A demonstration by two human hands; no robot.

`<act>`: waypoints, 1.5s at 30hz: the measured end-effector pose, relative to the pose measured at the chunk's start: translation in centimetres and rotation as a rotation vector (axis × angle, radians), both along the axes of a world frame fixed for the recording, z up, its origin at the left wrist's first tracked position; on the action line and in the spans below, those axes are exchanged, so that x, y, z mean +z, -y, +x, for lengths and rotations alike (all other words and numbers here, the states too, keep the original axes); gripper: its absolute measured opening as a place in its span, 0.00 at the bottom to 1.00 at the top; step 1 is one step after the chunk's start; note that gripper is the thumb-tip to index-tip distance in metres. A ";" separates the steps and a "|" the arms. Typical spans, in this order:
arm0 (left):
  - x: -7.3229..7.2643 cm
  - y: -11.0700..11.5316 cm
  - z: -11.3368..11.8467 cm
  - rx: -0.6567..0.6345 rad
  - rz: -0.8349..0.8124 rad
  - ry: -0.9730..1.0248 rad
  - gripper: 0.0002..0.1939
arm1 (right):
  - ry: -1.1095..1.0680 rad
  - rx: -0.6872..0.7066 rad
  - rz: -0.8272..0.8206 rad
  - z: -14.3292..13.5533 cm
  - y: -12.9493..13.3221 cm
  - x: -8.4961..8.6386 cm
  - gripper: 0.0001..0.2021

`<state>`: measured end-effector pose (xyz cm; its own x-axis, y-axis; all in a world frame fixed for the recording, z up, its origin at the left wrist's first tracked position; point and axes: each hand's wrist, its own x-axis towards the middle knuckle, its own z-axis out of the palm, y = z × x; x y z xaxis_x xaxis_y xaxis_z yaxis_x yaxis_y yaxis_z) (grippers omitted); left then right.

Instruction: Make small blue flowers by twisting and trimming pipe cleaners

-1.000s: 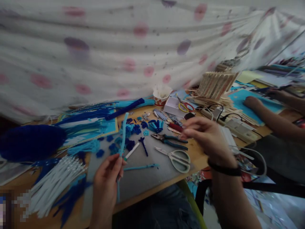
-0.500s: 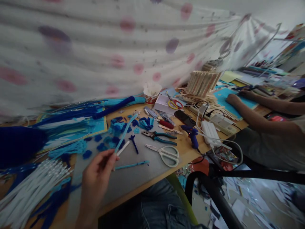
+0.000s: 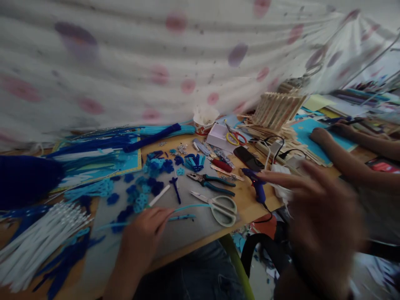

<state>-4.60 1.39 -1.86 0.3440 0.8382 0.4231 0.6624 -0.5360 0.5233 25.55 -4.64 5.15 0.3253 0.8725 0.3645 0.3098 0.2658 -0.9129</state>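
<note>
My left hand [image 3: 145,233] rests low over the grey mat [image 3: 190,227] and pinches a light-blue pipe cleaner [image 3: 193,206], which lies nearly flat across the mat. My right hand [image 3: 318,208] is blurred in the foreground at the right, fingers spread and holding nothing. Its fingertips are nearest the blue glue gun [image 3: 256,185] on the wooden table [image 3: 246,206]. Grey-handled scissors [image 3: 220,204] and teal-handled pliers [image 3: 212,181] lie between my two hands. Small blue flower pieces [image 3: 146,183] are scattered at the mat's far edge.
A bundle of white sticks [image 3: 37,243] lies at the left, dark-blue pipe cleaners [image 3: 125,143] behind. A paper cup [image 3: 204,121], red-and-yellow scissors [image 3: 236,137], a phone [image 3: 248,157] and a craft-stick structure [image 3: 276,110] sit further back. Another person's arms [image 3: 340,156] rest at the right. A spotted cloth [image 3: 175,62] hangs behind.
The pipe cleaner has dropped from upright to nearly flat on the mat under my left hand. My right hand, out of view half a second ago, has come back in near the glue gun.
</note>
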 end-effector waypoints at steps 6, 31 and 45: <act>0.4 0.2 2.1 -0.141 -0.112 0.203 0.10 | 0.555 0.675 -0.339 -8.2 -5.1 -3.7 0.17; -1.2 0.7 2.0 0.056 -1.052 0.858 0.17 | -0.862 0.401 -0.435 -10.9 -9.2 -7.9 0.21; 0.3 1.9 5.1 0.024 -1.639 1.380 0.24 | -1.257 0.285 -0.307 -12.7 -10.6 -5.6 0.18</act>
